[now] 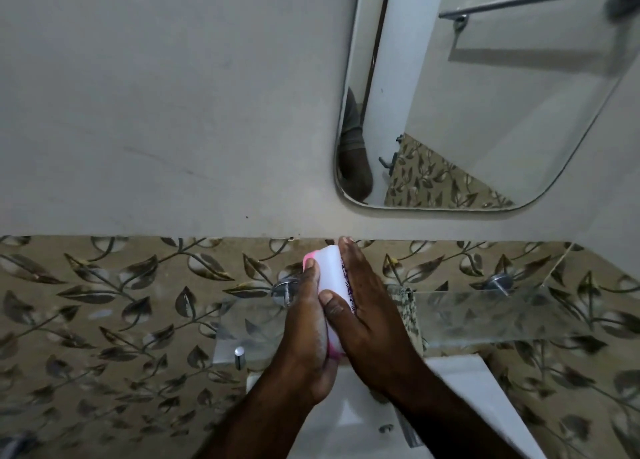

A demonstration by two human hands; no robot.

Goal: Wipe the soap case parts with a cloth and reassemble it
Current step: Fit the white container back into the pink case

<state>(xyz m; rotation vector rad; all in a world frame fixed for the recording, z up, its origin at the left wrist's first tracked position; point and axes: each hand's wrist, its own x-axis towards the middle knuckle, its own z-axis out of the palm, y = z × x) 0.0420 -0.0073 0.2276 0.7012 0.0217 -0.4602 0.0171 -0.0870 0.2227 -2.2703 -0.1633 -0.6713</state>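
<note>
Soap case, white oblong plastic with a pink edge (330, 275), was held in the air between both hands, above the clear glass wall shelf (485, 315) and in front of the leaf-patterned tiles. The left hand (304, 323) was wrapped along its left side, thumb laid up the pink edge. The right hand (369, 306) was clamped on its right side, with fingers laid straight along a purple-printed face and the thumb pressed on the white front. No cloth was held. A patterned cloth (408, 306) was seen draped over the shelf edge, just beside the right hand.

The step was judged to be reassembly, with the parts being squeezed shut and wiping probably done. Whether the seam was fully closed could not be told.

The next move was judged to call for even pressure along both long sides until the parts seat. The case could then be set down flat on the shelf.

The long axis ran away from the person toward the wall, nearly upright in the view. The far end was tipped slightly left, and the case was held on edge.
</note>
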